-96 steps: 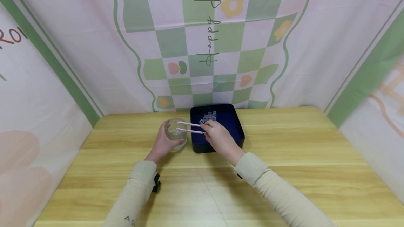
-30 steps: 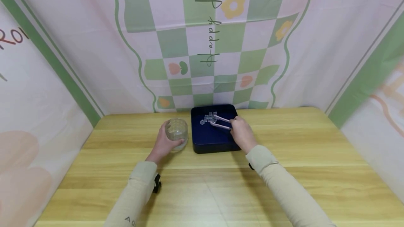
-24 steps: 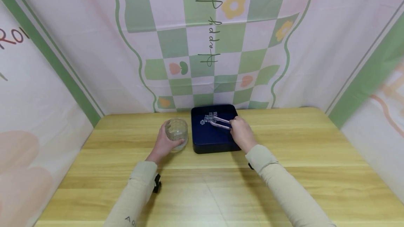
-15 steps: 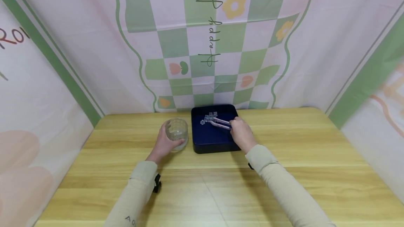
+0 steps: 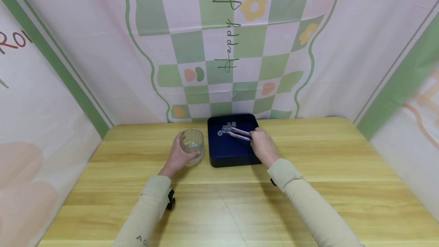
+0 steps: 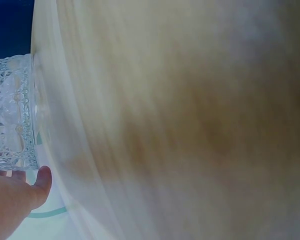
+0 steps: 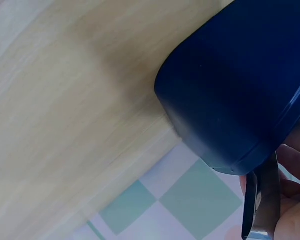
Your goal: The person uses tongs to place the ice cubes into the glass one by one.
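My left hand [image 5: 177, 152] is wrapped around a clear patterned glass [image 5: 193, 140], which stands on the table just left of a dark blue tray [image 5: 228, 151]. In the left wrist view the cut pattern of the glass [image 6: 10, 110] shows, with the thumb near its base. My right hand [image 5: 263, 145] grips a pair of pale pink tongs [image 5: 241, 137] over the tray's right side. The tong tips are close together at a cluster of clear cubes [image 5: 225, 128] in the tray. Whether a cube sits between them I cannot tell. The dark handle end [image 7: 264, 202] shows in the right wrist view.
A wooden table [image 5: 205, 209] extends around the tray on the near side and to both sides. Behind its far edge hangs a green-and-white checked cloth [image 5: 219, 87], and pale printed cloth also covers both sides. The tray's raised walls [image 7: 205, 115] surround the cubes.
My right hand has moved from the glass, where the tongs reached over it, rightward to the tray. The tong tips have then closed together among the cubes. The left hand stays on the glass.
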The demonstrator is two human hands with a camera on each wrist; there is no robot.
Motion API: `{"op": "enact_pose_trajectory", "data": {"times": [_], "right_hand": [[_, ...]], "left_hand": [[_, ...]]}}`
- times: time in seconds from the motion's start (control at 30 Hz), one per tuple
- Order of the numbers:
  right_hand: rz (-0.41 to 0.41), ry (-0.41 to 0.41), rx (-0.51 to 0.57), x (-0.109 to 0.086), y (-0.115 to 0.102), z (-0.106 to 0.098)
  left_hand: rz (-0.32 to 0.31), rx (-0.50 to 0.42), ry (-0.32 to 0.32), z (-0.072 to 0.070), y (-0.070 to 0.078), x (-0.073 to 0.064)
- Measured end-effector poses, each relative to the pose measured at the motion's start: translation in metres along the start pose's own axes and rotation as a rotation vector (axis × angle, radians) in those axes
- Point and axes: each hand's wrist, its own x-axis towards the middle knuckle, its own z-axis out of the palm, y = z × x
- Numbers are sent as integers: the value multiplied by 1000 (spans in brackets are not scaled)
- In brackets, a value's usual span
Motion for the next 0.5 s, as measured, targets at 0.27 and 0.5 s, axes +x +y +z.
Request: {"op": "enact_pose_trajectory", "data": {"times": [0.27, 0.5], "right_hand": [[25, -3, 16, -1, 0, -3], [21, 14, 43, -3, -1, -6]], "left_hand": [[-4, -2, -4, 0, 0, 0], [0, 8, 0, 0, 2, -1]]}}
